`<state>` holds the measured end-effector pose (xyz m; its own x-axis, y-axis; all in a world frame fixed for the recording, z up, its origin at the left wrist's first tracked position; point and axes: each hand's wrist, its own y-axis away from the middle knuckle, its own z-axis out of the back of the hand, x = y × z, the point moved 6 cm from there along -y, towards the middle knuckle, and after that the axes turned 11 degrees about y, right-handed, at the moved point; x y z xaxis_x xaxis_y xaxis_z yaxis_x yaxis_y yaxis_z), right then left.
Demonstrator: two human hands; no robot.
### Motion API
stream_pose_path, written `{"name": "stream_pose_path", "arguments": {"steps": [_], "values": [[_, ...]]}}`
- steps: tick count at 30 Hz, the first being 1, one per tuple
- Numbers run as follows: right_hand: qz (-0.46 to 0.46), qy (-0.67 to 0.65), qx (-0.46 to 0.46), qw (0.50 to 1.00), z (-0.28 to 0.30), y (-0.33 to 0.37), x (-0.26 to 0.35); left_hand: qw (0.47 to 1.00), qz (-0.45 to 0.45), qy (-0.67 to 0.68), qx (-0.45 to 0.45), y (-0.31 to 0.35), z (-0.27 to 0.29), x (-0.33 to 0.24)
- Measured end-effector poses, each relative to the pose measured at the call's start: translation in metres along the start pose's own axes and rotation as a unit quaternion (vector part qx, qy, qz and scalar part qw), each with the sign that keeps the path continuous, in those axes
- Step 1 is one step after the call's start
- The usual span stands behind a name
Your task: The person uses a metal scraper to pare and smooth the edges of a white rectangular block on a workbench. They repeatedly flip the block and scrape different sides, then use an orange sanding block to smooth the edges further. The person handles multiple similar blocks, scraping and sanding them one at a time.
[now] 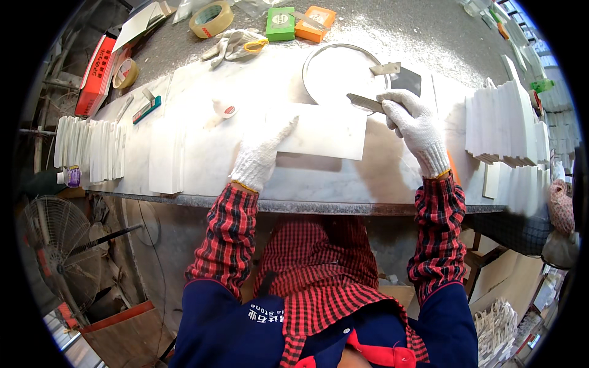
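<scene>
A rectangular white tile (331,136) is held slightly tilted over the table, its left edge in my left hand (261,153), which wears a white knit glove. My right hand (418,126), gloved likewise, grips a thin grey scraper blade (363,102) that points left above the tile's upper right corner. Just beyond the tile lies a round shallow dish (305,78) with a metal rim. Another small metal blade (385,69) rests across that rim on the right. White glare hides what is in the dish.
Thin white tiles stand in rows at the left (89,147) and right (500,122). A small white bottle (224,108), a green-handled cutter (146,110), spare gloves (236,46), a tape roll (211,19), and green (280,24) and orange (315,23) boxes lie about. The table's front edge (331,207) runs before me.
</scene>
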<state>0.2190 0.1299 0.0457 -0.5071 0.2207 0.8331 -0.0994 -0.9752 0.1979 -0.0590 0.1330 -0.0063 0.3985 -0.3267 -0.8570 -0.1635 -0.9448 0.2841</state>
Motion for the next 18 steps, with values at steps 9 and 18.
{"name": "stream_pose_path", "arguments": {"steps": [9, 18], "values": [[-0.04, -0.075, 0.007, 0.996, 0.01, 0.008, 0.001, 1.0, -0.014, -0.015, -0.013, -0.01, 0.006, -0.001], [0.016, -0.029, 0.012, 0.999, 0.009, 0.007, 0.011, 0.998, -0.02, -0.062, 0.021, -0.016, 0.008, 0.0]]}}
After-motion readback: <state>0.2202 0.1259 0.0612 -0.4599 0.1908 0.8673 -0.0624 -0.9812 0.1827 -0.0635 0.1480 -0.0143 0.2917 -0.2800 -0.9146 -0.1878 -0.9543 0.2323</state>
